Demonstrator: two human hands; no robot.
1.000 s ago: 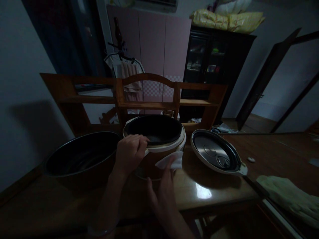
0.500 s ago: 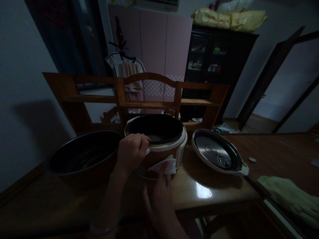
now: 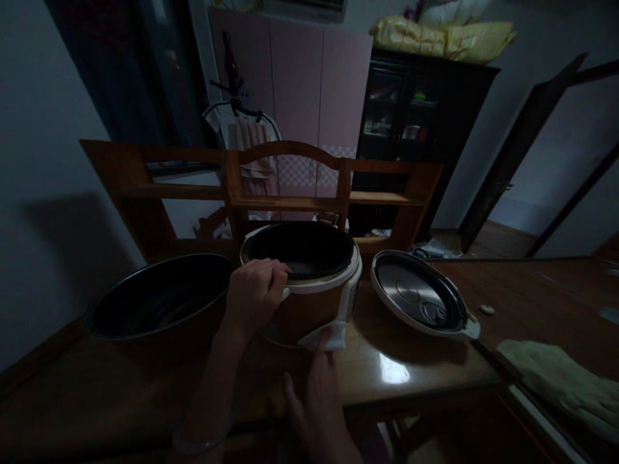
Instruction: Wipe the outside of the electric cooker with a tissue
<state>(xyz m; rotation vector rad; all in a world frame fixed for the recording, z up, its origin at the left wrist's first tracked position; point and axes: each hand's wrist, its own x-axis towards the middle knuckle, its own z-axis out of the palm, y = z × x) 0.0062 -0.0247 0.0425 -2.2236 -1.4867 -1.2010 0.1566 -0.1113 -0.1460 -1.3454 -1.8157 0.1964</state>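
A rice cooker (image 3: 309,309) with a brown body and a white rim stands at the middle of the wooden table, its top uncovered and its inside dark. My left hand (image 3: 256,290) is closed over the cooker's near-left rim. Low on the front of the body, my right hand (image 3: 319,386) presses a white tissue (image 3: 333,338) with its fingertips; the thumb sticks out to the left. To the left sits a large dark pot (image 3: 159,328), tilted in view. The cooker's round lid (image 3: 420,293) lies inner side up on the right.
Behind the cooker rises a wooden shelf rack (image 3: 290,203) along the table's (image 3: 367,386) back edge. A pale green cloth (image 3: 556,377) lies at the right on a lower brown surface. A small white object (image 3: 487,310) rests beyond the lid. The room is dim.
My right hand has slid the tissue down the cooker's front towards its base and slightly right. My left hand keeps its hold on the rim.
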